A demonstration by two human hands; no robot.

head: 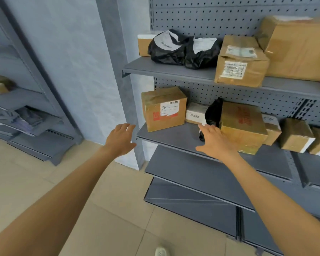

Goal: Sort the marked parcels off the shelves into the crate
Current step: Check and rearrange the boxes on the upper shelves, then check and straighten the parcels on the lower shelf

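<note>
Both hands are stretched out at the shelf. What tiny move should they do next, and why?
Probably close in on the brown box with red print. The left hand and right hand are open, hold nothing, and flank it without touching it. Whether it is a marked parcel, I cannot tell.

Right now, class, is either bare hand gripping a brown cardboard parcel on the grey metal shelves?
No: the left hand and right hand both show straight, spread fingers, gripping nothing.

Three black bags (166,50) and, as far as the blur allows, nine cardboard boxes (163,109).
</note>
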